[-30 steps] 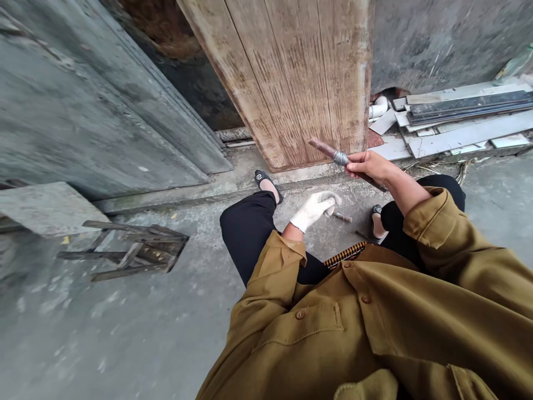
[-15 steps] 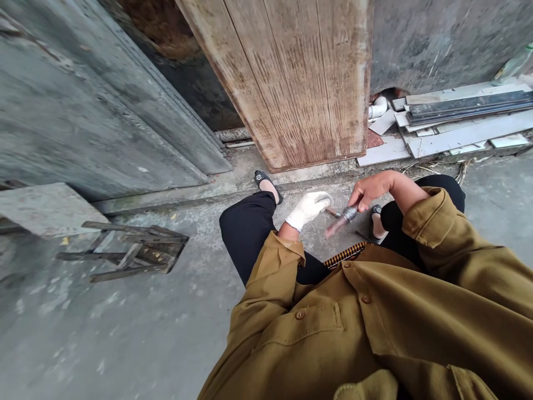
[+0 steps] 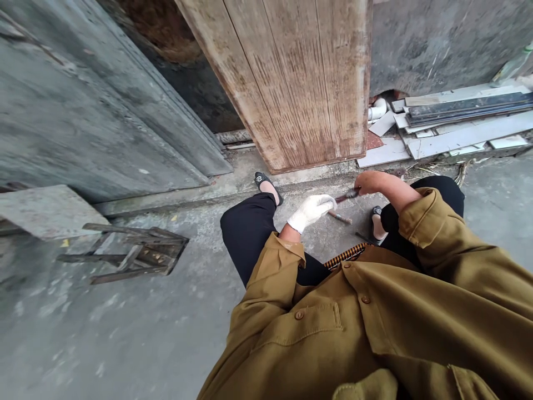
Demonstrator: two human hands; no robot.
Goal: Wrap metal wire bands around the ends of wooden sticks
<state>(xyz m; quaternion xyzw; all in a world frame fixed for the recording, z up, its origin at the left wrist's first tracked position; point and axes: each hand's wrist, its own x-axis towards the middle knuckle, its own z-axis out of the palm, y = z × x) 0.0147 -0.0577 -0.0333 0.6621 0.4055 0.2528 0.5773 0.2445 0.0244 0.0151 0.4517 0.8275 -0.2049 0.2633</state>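
My left hand (image 3: 310,213), in a white knit glove, is closed on a short brown rod (image 3: 339,216) whose far end points right over the floor. My bare right hand (image 3: 368,182) is wrapped round a tool (image 3: 346,195) with a grey-bound part by the fingers and a dark reddish-brown length reaching left to the glove's fingertips. Whether that end touches the glove or the rod is unclear. A small dark piece shows behind my right wrist; I cannot tell whether it belongs to the tool. Both hands are between my knees.
A worn plank panel (image 3: 308,100) leans upright ahead of me on a low concrete ledge (image 3: 166,191). To its right lie stacked boards and tiles (image 3: 462,125) beside a white pipe elbow (image 3: 378,108). A small wooden stool (image 3: 133,253) lies on its side at the left.
My right hand has turned and shifted slightly up; its tool, blurred and pointing down-left before, now reaches left toward the glove. My left hand moved slightly right, still holding the rod.
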